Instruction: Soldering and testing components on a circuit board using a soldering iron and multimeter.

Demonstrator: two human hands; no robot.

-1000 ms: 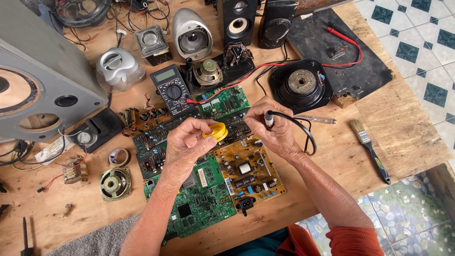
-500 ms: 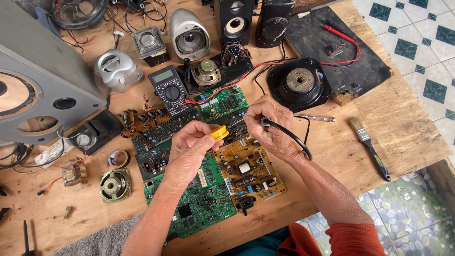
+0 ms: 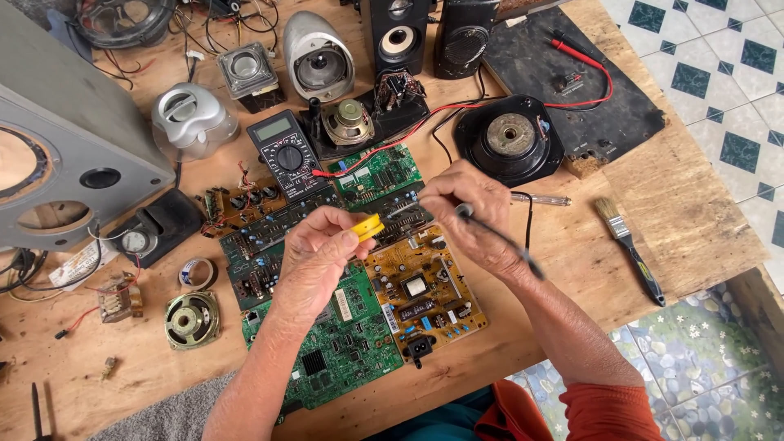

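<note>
My left hand (image 3: 320, 251) pinches a small round yellow part (image 3: 369, 226) above the circuit boards. My right hand (image 3: 472, 214) grips a thin black-handled soldering iron (image 3: 490, 233), its metal tip pointing left toward the yellow part; its black cord (image 3: 527, 220) loops behind the wrist. Under both hands lie an orange-brown power board (image 3: 425, 290), a green board (image 3: 339, 347) and a dark board (image 3: 269, 245). A black multimeter (image 3: 283, 151) with a red lead sits just beyond.
A grey speaker cabinet (image 3: 61, 155) fills the left. Loose speakers (image 3: 193, 318), a round black driver (image 3: 510, 139), a paintbrush (image 3: 629, 245) and a screwdriver (image 3: 543, 198) lie on the wooden table (image 3: 694, 212). The table's right and near edges drop to a tiled floor (image 3: 727, 82).
My right hand has turned the soldering iron so its tip points at the yellow part, and the cord has swung behind the wrist. My left hand has shifted slightly lower.
</note>
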